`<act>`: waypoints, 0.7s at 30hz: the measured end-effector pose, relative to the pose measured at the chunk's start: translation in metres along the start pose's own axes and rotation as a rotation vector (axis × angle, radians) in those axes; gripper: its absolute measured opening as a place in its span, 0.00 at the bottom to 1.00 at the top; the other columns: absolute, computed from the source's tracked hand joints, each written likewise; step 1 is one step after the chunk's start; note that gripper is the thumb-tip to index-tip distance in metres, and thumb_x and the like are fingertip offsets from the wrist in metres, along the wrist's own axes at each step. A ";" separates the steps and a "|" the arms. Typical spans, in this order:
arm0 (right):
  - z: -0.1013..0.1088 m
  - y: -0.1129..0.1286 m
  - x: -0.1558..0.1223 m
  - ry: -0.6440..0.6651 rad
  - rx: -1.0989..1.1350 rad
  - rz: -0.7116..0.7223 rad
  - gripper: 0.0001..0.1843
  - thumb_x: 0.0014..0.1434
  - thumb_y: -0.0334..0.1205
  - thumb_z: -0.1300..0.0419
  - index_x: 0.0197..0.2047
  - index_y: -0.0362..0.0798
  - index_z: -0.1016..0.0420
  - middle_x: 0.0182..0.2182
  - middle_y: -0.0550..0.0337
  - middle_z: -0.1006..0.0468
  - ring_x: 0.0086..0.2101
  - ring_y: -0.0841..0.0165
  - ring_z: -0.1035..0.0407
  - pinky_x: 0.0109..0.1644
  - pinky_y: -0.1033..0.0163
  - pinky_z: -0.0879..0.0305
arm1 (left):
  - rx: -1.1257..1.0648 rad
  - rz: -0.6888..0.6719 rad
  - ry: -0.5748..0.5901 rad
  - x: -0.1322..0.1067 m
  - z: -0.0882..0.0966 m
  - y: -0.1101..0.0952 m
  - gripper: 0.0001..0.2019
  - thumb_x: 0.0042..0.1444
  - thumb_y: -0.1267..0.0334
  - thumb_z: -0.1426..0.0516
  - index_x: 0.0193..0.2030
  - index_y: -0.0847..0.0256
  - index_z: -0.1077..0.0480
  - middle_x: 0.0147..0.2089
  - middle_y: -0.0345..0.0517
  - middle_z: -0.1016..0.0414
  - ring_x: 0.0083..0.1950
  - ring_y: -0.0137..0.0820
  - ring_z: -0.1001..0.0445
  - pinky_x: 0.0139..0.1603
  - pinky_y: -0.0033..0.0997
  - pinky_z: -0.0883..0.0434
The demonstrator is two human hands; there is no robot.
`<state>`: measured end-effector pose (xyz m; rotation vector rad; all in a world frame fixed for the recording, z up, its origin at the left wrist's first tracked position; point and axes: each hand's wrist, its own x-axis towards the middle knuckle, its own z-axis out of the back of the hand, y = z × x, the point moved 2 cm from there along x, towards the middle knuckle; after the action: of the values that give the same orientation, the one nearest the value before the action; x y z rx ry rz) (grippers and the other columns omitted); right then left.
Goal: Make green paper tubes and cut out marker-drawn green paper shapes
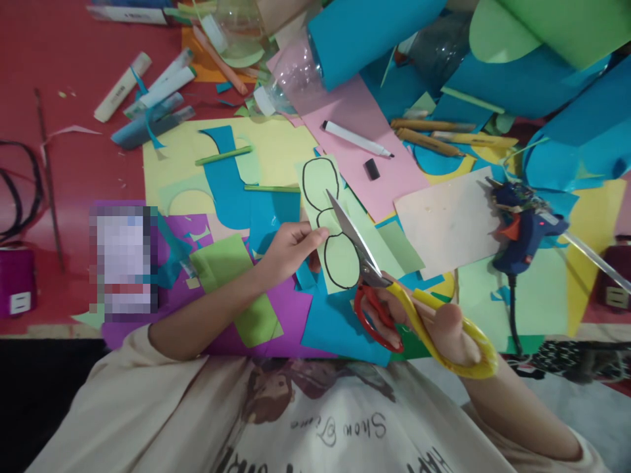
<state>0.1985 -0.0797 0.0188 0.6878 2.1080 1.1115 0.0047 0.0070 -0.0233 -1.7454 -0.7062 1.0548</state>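
Observation:
My left hand [288, 251] pinches the left edge of a light green paper strip [331, 223] that carries black outlined rounded shapes. My right hand [434, 325] is closed through the handles of red and yellow scissors [382, 286]. The blades are parted over the strip, with their tips near the narrow part between the drawn outlines. Both hands hover above a heap of coloured paper sheets in the middle of the view.
A blue glue gun [520, 226] lies at the right with its cable running down. A white marker [355, 138] and its black cap [372, 169] rest on pink paper. Several markers [148, 92] lie upper left; rolled blue and green paper [365, 33] fills the top.

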 end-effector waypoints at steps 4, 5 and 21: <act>-0.002 0.002 0.003 -0.011 -0.014 0.007 0.35 0.51 0.78 0.59 0.41 0.55 0.40 0.18 0.69 0.44 0.17 0.71 0.51 0.22 0.61 0.50 | 0.024 0.000 -0.011 0.000 -0.001 -0.002 0.20 0.56 0.51 0.44 0.18 0.60 0.36 0.14 0.38 0.31 0.18 0.23 0.31 0.21 0.23 0.33; -0.003 0.003 0.004 -0.020 -0.021 -0.001 0.36 0.50 0.79 0.59 0.39 0.55 0.41 0.17 0.69 0.45 0.17 0.71 0.51 0.22 0.61 0.51 | 0.025 0.003 -0.014 0.000 -0.001 -0.003 0.20 0.56 0.51 0.43 0.18 0.61 0.36 0.14 0.38 0.31 0.17 0.23 0.31 0.21 0.23 0.33; -0.009 0.000 0.008 -0.133 0.017 0.020 0.32 0.53 0.77 0.58 0.28 0.54 0.48 0.19 0.67 0.39 0.18 0.71 0.48 0.21 0.61 0.50 | 0.133 0.130 0.075 -0.005 -0.009 -0.013 0.22 0.50 0.43 0.42 0.21 0.63 0.30 0.20 0.42 0.27 0.18 0.22 0.35 0.21 0.23 0.37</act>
<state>0.1865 -0.0786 0.0206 0.7714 2.0044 1.0307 0.0099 0.0044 -0.0078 -1.7242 -0.4707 1.0928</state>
